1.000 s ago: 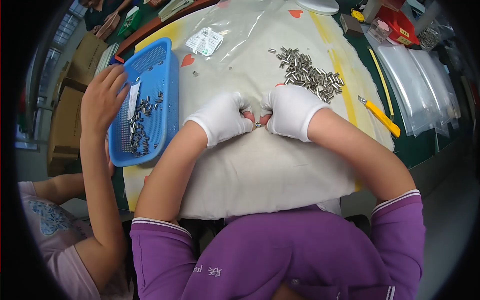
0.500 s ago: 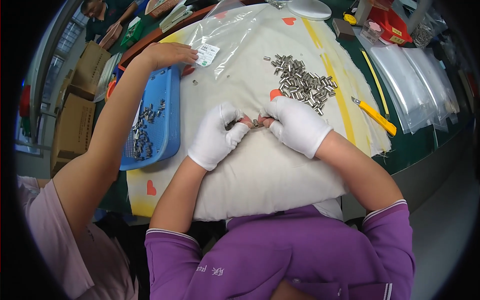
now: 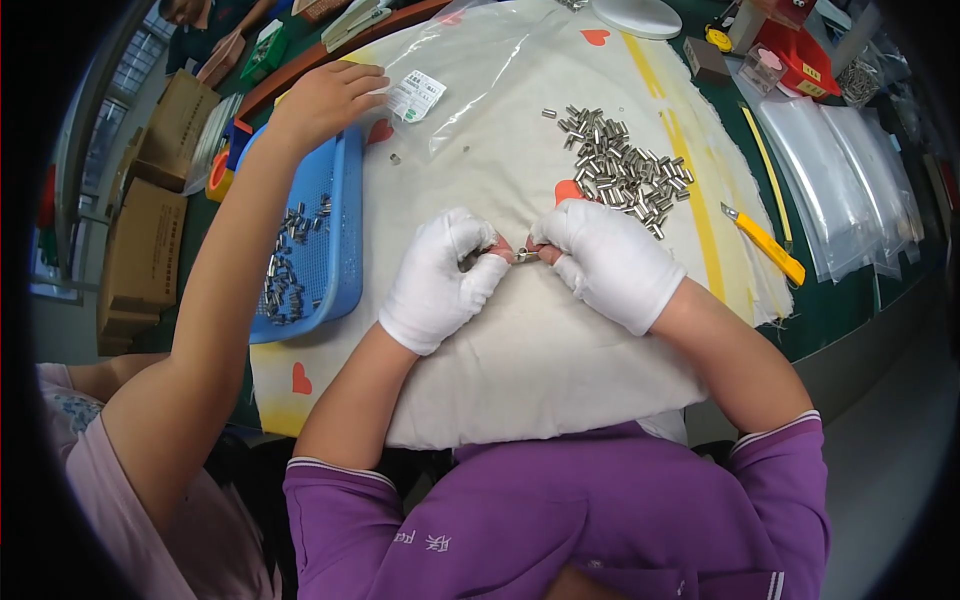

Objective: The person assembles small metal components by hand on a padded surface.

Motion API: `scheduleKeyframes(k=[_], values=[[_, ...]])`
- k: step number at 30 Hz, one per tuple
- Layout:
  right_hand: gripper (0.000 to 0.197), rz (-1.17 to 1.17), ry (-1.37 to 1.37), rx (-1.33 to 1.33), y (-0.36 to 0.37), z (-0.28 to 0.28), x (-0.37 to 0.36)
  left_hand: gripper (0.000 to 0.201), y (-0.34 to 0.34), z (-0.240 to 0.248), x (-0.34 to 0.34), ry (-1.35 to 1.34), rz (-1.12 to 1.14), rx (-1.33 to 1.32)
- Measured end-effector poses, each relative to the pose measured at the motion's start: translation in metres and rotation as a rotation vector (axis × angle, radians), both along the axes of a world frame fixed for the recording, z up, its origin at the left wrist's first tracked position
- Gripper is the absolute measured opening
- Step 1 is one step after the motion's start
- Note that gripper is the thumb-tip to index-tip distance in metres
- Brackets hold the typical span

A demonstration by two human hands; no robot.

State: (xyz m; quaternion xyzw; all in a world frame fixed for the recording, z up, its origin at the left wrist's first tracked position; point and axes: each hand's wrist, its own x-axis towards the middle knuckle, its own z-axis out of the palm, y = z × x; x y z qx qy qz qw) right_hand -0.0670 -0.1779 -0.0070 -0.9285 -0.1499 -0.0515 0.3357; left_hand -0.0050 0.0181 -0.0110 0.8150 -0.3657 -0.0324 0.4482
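The small metal piece [image 3: 527, 256] is sitting between both hands, above the white cloth [image 3: 545, 370] and nearer the person than the pile of metal cylinders [image 3: 632, 172]. It is looking light and rigid, and its smooth surface is probably making it slippery; opposite ends are offering the best hold. The left hand [image 3: 437, 282] is pinching the left end, fingers curling into a loop; the right hand [image 3: 615, 263] is pinching the right end. Both forearms [image 3: 349, 402] are slanting inward, I am noting.
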Motion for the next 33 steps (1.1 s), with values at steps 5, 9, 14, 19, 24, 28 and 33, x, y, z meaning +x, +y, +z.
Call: scheduleKeyframes(k=[5, 9, 14, 19, 24, 28, 33], values=[[0.009, -0.009, -0.008, -0.114, 0.003, -0.002, 0.001, 0.004, -0.001, 0.000, -0.001, -0.059, -0.013, 0.150], [0.009, -0.016, -0.175, -0.073, 0.004, -0.008, 0.000, 0.005, -0.001, 0.001, -0.001, -0.035, 0.010, 0.202], [0.010, -0.053, -0.012, 0.007, 0.007, -0.001, 0.003, 0.008, -0.003, 0.005, 0.004, 0.182, 0.025, 0.228], [0.010, -0.094, 0.206, 0.063, 0.009, 0.008, 0.013, 0.013, -0.014, 0.017, 0.018, 0.453, 0.071, 0.385], [0.011, -0.117, 0.286, -0.049, 0.012, 0.012, 0.022, 0.016, -0.018, 0.019, 0.025, 0.356, -0.006, 0.515], [0.011, -0.123, 0.259, -0.013, 0.006, 0.012, 0.018, 0.016, -0.013, 0.021, 0.019, 0.437, -0.034, 0.401], [0.012, -0.083, 0.255, -0.064, 0.008, 0.016, 0.009, 0.020, -0.009, 0.017, 0.004, 0.109, -0.130, 0.247]])
